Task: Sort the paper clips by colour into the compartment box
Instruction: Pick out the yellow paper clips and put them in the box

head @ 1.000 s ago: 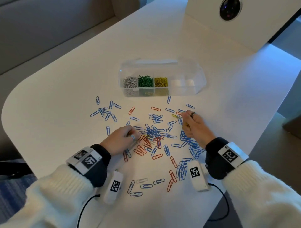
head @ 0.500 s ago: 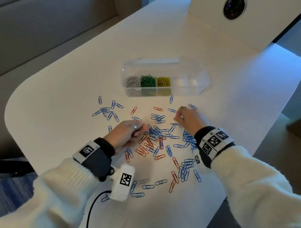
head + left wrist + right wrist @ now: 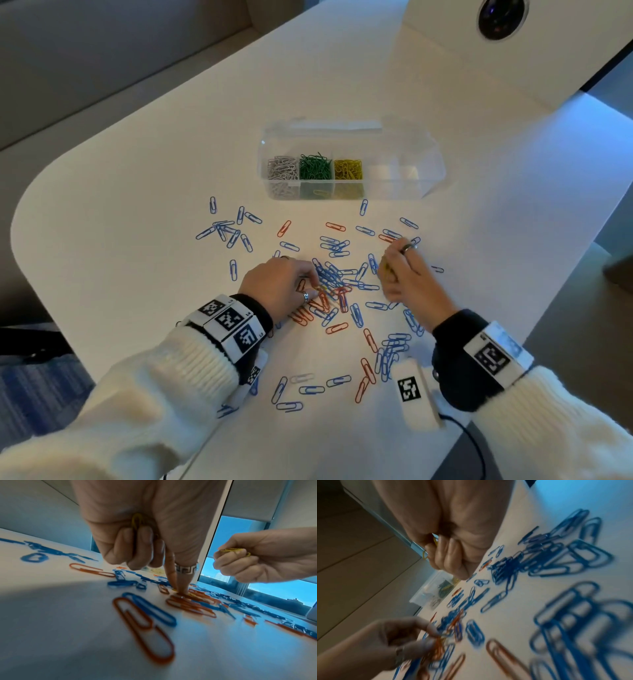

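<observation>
While my right hand (image 3: 404, 277) has drawn back from the compartment box (image 3: 352, 161), fist full of yellow clips (image 3: 235, 550), my left hand (image 3: 277, 287), one yellow clip (image 3: 136, 520) palmed, is now pinching another from the pile nearer me.

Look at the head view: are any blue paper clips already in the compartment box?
No: the compartment box holds only white, green and yellow paper clips.

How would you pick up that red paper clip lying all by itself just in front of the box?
The red paper clip lies flat on the table, with bare surface around it. Probably easiest: come straight down from above and pinch its two long sides at the middle with thumb and fingertip. Being thin wire, it may need sliding or tipping up by one rounded end first.
</observation>
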